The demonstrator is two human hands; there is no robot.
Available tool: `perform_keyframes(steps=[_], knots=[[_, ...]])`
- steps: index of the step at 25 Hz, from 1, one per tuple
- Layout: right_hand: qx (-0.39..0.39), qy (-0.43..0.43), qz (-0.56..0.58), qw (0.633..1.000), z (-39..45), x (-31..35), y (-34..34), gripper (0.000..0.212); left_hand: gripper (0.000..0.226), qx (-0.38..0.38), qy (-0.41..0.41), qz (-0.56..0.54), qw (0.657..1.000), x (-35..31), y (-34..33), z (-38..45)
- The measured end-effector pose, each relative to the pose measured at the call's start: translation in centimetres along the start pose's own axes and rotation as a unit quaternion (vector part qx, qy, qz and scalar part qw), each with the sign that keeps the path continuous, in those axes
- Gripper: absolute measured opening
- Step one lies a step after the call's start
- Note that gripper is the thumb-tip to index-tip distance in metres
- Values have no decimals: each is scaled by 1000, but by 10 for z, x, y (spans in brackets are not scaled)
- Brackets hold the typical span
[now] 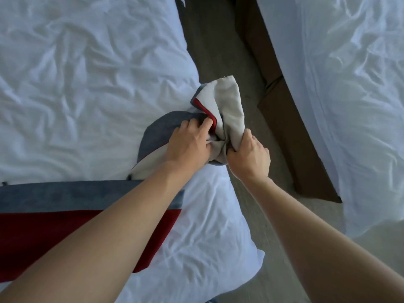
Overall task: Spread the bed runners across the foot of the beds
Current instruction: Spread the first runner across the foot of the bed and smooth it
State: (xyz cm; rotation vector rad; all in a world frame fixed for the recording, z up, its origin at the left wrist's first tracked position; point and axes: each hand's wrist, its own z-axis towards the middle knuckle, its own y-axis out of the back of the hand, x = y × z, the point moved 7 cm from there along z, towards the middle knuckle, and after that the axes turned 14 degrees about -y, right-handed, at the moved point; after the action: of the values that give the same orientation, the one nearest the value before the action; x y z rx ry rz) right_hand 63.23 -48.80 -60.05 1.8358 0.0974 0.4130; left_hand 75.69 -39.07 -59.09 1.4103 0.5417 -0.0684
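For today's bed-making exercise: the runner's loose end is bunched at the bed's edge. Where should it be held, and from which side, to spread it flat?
Probably grip the bed runner at its end hem, one corner per hand, coming from the aisle side. The left hand and right hand now clutch a twisted bunch with the pale lining outward; the red-piped edge shows where the hem runs, so following it should lead to the corners.

Twin-bed (87,84) hotel-style bedroom

Pretty bright, soft daylight with a cool bluish cast on the wrinkled white cotton bedding (87,79); shadows are gentle. Wide-angle bending shows toward 3 and 9 o'clock. Slightly soft overall, and the bare forearms at 6 o'clock look stretched and blurry.
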Motion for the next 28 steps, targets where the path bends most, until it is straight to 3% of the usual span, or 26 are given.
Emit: perform_keyframes(steps=[3, 7, 9, 11, 13, 16, 18, 22, 26, 28], knots=[[20, -63, -10, 998, 8, -60, -6, 19, 28, 35, -46, 6, 998, -35, -28, 24], [152, -199, -76, 965, 2, -142, -20, 21, 31, 140, -98, 33, 985, -84, -85, 36], [155, -146, -70, 975, -5, -153, -21, 40, 32, 176, -95, 49, 979, -90, -101, 31], [128, -35, -41, 990, -15, -134, -20, 59, 31, 154, -90, 62, 982, -83, -91, 26], [101, 75, 1, 992, -20, -96, -18, 64, 30, 123, -94, 64, 986, -69, -69, 21], [125, 185, 9, 975, -28, -40, -30, 73, 20, 116, -100, 67, 986, -44, -39, 5], [134, 224, -20, 965, -35, -17, -44, 61, 12, 112, -92, 86, 986, -27, -23, -12], [54, 196, -34, 979, -23, -9, -38, 8, 15, 120, -58, 89, 987, -1, -6, -45], [42, 109, -66, 991, -16, -46, -19, 14, 17, 138, -3, 49, 989, 19, -1, -67], [52, 137, -96, 985, -34, -42, -17, 11, 14, 114, 7, 41, 993, 21, 4, -76]])
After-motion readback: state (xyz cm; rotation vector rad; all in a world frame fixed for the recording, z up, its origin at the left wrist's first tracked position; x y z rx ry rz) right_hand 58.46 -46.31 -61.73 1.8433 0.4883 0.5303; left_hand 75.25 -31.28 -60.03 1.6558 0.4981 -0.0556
